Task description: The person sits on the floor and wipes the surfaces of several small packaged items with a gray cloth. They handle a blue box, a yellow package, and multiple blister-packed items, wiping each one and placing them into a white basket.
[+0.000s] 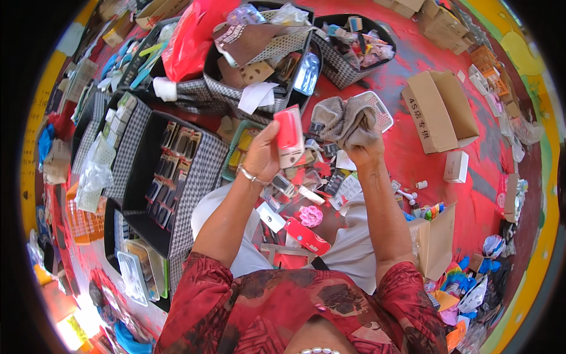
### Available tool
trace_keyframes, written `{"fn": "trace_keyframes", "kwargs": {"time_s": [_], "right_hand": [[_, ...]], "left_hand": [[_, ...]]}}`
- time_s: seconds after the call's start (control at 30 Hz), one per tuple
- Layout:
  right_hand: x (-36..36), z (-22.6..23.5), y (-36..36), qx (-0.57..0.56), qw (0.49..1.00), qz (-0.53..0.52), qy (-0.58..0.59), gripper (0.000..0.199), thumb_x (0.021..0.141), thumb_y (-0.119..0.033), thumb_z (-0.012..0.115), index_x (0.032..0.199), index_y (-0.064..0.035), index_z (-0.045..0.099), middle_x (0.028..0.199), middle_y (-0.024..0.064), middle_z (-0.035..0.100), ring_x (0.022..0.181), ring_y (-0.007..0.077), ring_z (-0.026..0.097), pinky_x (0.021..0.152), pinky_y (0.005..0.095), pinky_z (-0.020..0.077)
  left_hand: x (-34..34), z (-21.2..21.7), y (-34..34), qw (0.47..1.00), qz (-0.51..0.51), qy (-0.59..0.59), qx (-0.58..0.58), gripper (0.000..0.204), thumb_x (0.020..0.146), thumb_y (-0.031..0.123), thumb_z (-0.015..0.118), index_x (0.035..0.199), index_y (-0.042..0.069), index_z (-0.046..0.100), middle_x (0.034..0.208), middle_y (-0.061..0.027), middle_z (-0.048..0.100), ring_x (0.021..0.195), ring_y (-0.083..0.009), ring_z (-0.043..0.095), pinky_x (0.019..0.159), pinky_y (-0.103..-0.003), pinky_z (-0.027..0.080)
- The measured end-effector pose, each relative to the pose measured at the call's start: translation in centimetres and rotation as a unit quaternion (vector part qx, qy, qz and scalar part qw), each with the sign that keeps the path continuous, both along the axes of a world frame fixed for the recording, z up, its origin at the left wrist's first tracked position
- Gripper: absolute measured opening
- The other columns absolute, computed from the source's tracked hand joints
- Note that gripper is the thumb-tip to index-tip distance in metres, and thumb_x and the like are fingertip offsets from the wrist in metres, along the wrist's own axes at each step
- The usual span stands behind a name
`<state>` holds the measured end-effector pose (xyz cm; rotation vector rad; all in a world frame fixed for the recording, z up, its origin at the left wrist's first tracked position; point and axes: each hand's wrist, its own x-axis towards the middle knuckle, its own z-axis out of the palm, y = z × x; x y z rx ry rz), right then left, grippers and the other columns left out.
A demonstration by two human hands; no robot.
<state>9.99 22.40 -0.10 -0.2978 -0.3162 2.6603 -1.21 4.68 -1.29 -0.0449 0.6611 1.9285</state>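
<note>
Left hand [263, 154] gripping red-and-white plastic item [289, 136] upright, right hand [364, 152] clutching grey cloth [346, 120] just beside it. Best: steady grip, wipe with bunched cloth.

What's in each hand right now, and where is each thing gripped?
The left hand holds a red and white packet by its lower left edge. The right hand grips a bunched grey cloth from underneath.
</note>
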Motion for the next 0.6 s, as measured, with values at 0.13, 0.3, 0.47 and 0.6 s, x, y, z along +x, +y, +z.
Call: {"fn": "trace_keyframes", "kwargs": {"time_s": [0.13, 0.3, 0.47, 0.6], "right_hand": [[-1.2, 0.3, -4.1, 0.430, 0.877, -0.047, -0.207, 0.029, 0.083, -0.011, 0.055, 0.110, -0.0035, 0.049, 0.100, 0.0115, 0.057, 0.095, 0.0259, 0.055, 0.086, 0.0367, 0.0429], [-0.5, 0.6, -8.0, 0.835, 0.518, -0.098, -0.156, 0.034, 0.072, -0.001, 0.058, 0.105, -0.0011, 0.050, 0.099, 0.0175, 0.053, 0.096, 0.0346, 0.052, 0.083, 0.0373, 0.0421], [0.4, 0.1, -4.1, 0.214, 0.934, 0.007, -0.286, 0.016, 0.082, -0.009, 0.054, 0.097, -0.0016, 0.055, 0.088, 0.0094, 0.061, 0.083, 0.0218, 0.060, 0.076, 0.0371, 0.0478], [-0.5, -0.9, -3.1, 0.086, 0.966, 0.031, -0.241, 0.019, 0.086, -0.018, 0.051, 0.096, -0.0019, 0.055, 0.088, 0.0082, 0.061, 0.083, 0.0203, 0.060, 0.077, 0.0345, 0.0487]], "left_hand": [[1.4, -1.0, 1.2, 0.999, -0.019, 0.035, 0.017, 0.042, 0.087, 0.030, 0.050, 0.119, 0.004, 0.044, 0.110, -0.0077, 0.055, 0.099, -0.0200, 0.056, 0.087, -0.036, 0.044], [0.4, -1.1, 0.4, 0.998, 0.056, 0.027, -0.009, 0.038, 0.089, 0.026, 0.047, 0.119, 0.003, 0.044, 0.109, -0.0100, 0.055, 0.099, -0.0226, 0.055, 0.088, -0.036, 0.044], [-1.5, -1.0, -0.8, 0.996, 0.089, -0.021, 0.003, 0.040, 0.087, 0.025, 0.050, 0.119, 0.002, 0.043, 0.103, -0.0104, 0.055, 0.092, -0.0234, 0.055, 0.084, -0.040, 0.044], [-0.6, -1.5, -0.1, 0.997, 0.076, -0.020, 0.025, 0.043, 0.086, 0.024, 0.051, 0.122, 0.004, 0.041, 0.107, -0.0076, 0.055, 0.096, -0.0207, 0.053, 0.086, -0.036, 0.042]]}}
